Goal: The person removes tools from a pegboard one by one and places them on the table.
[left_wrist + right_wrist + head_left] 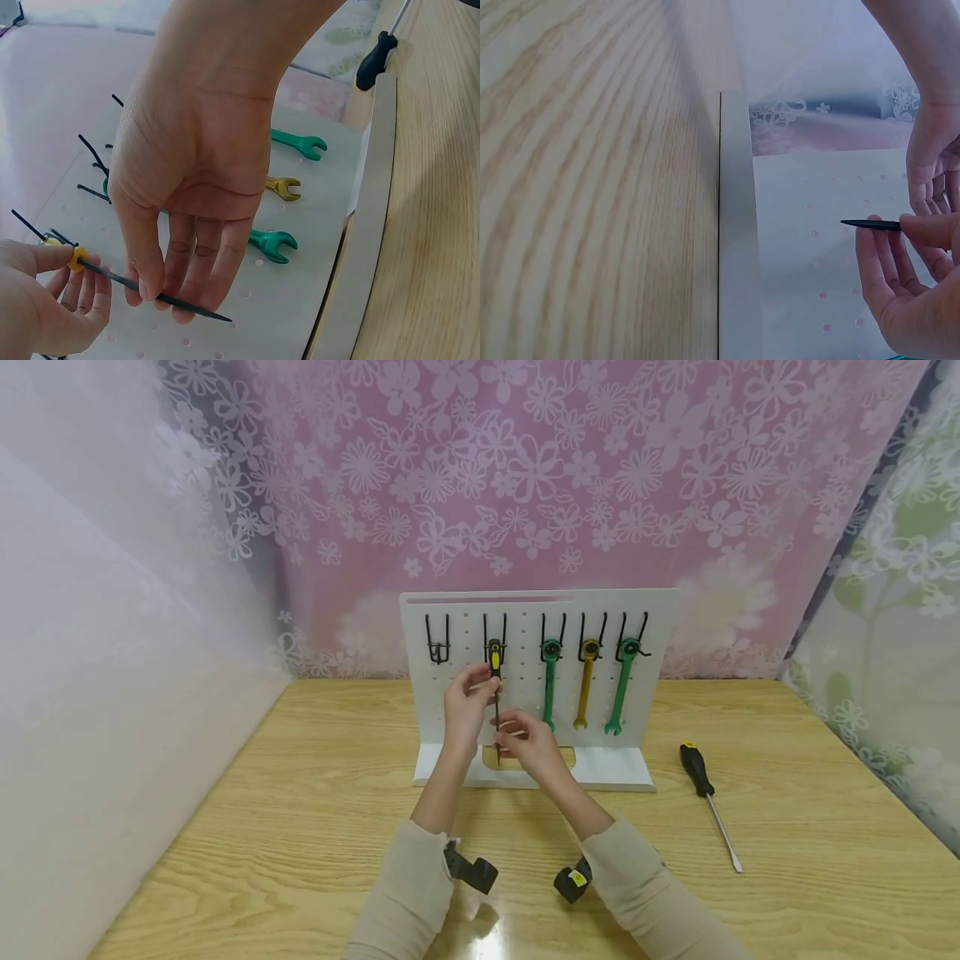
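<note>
A needle file with a black-and-yellow handle and a thin dark blade stands upright before the pegboard, point down. Its handle top overlaps a double hook in the head view. My left hand pinches it low on the handle, by the yellow collar. Lower down, my right hand holds the dark blade between thumb and fingertips, close to the tapered tip. The right palm fills much of the left wrist view and covers parts of the wrenches behind.
The white pegboard stands on the wooden table. Right of the hands hang a green wrench, a yellow wrench and another green wrench. A black hook is at far left. A screwdriver lies at right.
</note>
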`<state>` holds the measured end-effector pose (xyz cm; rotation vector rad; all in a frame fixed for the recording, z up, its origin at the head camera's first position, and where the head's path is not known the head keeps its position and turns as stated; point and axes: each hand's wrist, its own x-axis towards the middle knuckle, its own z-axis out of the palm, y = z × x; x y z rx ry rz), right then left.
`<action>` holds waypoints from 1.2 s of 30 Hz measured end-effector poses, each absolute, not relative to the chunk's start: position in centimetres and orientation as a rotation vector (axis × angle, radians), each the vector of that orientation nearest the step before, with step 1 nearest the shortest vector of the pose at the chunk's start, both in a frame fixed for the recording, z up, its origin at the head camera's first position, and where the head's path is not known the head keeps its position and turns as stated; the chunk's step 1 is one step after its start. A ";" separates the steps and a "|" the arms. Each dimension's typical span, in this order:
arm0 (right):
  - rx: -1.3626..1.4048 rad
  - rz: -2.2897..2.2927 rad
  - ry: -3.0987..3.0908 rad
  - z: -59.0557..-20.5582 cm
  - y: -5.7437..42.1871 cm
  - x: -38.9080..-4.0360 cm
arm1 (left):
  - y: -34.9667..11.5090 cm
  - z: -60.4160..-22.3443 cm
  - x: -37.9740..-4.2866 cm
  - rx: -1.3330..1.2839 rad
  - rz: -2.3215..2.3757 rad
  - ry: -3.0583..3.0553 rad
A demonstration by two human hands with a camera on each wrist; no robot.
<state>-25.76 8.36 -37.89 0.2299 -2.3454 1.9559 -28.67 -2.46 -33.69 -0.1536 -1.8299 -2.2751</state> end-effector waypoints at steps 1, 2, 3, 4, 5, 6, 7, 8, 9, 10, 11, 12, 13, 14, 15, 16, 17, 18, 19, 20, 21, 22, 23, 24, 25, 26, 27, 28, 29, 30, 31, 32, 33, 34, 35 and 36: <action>0.229 1.961 -2.345 -37.8 8.4 -25.7 | -2.5 -33.7 -28.6 -0.159 -2.280 -1.824; 0.229 1.966 -2.346 -37.8 8.4 -25.6 | -2.5 -33.7 -28.5 -0.164 -2.284 -1.821; 0.232 1.972 -2.344 -37.7 8.4 -25.5 | -2.5 -33.6 -28.5 -0.168 -2.286 -1.820; 0.238 1.976 -2.342 -37.6 8.4 -25.4 | -2.6 -33.6 -28.4 -0.175 -2.289 -1.818; 0.240 1.982 -2.341 -37.5 8.5 -25.3 | -2.6 -33.6 -28.4 -0.179 -2.293 -1.816; 0.243 1.992 -2.342 -37.0 8.5 -24.9 | -2.6 -33.6 -28.3 -0.183 -2.299 -1.813; 0.249 1.993 -2.345 -36.6 8.4 -24.5 | -2.6 -33.5 -28.3 -0.186 -2.305 -1.811; 0.253 1.992 -2.351 -36.1 8.4 -24.1 | -2.6 -33.5 -28.2 -0.191 -2.305 -1.809; 0.258 1.990 -2.357 -35.7 8.3 -23.7 | -2.6 -33.5 -28.2 -0.194 -2.305 -1.808; 0.265 1.986 -2.361 -35.3 8.3 -23.4 | -2.6 -33.4 -28.1 -0.196 -2.307 -1.806; 0.266 1.989 -2.367 -35.1 8.3 -23.3 | -2.6 -33.4 -28.1 -0.196 -2.307 -1.805; 0.266 1.993 -2.370 -35.1 8.3 -23.2 | -2.6 -33.3 -28.0 -0.200 -2.307 -1.803; 0.271 1.993 -2.367 -35.3 8.4 -23.3 | -2.6 -33.3 -27.9 -0.201 -2.303 -1.802; 0.271 2.002 -2.364 -35.6 8.5 -23.5 | -2.7 -33.3 -27.8 -0.203 -2.296 -1.804; 0.275 2.007 -2.360 -36.0 8.6 -23.8 | -2.7 -33.2 -27.7 -0.202 -2.292 -1.808; 0.277 2.012 -2.355 -36.3 8.7 -24.0 | -2.7 -33.2 -27.6 -0.202 -2.290 -1.808; 0.278 2.021 -2.351 -36.6 8.8 -24.2 | -2.8 -33.1 -27.5 -0.203 -2.286 -1.809; 0.279 2.022 -2.348 -36.7 8.7 -24.1 | -2.8 -33.1 -27.5 -0.203 -2.282 -1.810; 0.280 2.021 -2.349 -36.7 8.8 -24.1 | -2.8 -33.1 -27.4 -0.204 -2.277 -1.812; 0.287 2.020 -2.349 -36.7 8.8 -24.0 | -2.8 -33.1 -27.3 -0.203 -2.274 -1.812; 0.288 2.015 -2.353 -36.7 8.8 -24.0 | -2.8 -33.1 -27.2 -0.204 -2.271 -1.812; 0.289 2.014 -2.355 -36.6 8.8 -23.9 | -2.9 -33.0 -27.1 -0.205 -2.270 -1.809; 0.293 2.011 -2.358 -36.6 8.8 -23.8 | -2.9 -33.0 -27.1 -0.205 -2.267 -1.809; 0.288 2.012 -2.361 -36.5 8.8 -23.7 | -2.9 -33.0 -27.0 -0.205 -2.264 -1.807; 0.286 2.015 -2.363 -36.5 8.8 -23.6 | -2.9 -32.9 -26.9 -0.208 -2.264 -1.803; 0.286 2.019 -2.363 -36.4 8.8 -23.6 | -2.9 -32.9 -26.8 -0.209 -2.263 -1.800; 0.280 2.021 -2.366 -36.4 8.8 -23.5 | -2.9 -32.8 -26.8 -0.212 -2.258 -1.799; 0.286 2.026 -2.366 -36.3 8.8 -23.4 | -2.9 -32.8 -26.7 -0.217 -2.258 -1.794; 0.287 2.031 -2.367 -36.3 8.8 -23.4 | -2.9 -32.8 -26.7 -0.221 -2.257 -1.790; 0.289 2.036 -2.367 -36.3 8.8 -23.3 | -2.9 -32.7 -26.6 -0.224 -2.253 -1.787; 0.293 2.036 -2.369 -36.3 8.9 -23.2 | -3.0 -32.7 -26.6 -0.228 -2.250 -1.785; 0.300 2.036 -2.371 -36.3 8.9 -23.1 | -3.0 -32.7 -26.5 -0.231 -2.245 -1.783; 0.306 2.038 -2.372 -36.2 8.9 -23.1 | -3.0 -32.6 -26.4 -0.235 -2.242 -1.780; 0.312 2.041 -2.371 -36.2 8.9 -23.0 | -3.0 -32.6 -26.3 -0.239 -2.240 -1.776; 0.316 2.041 -2.371 -36.3 8.9 -22.9 | -3.0 -32.6 -26.2 -0.243 -2.233 -1.777; 0.324 2.043 -2.368 -36.3 9.0 -22.9 | -3.1 -32.6 -26.2 -0.248 -2.229 -1.776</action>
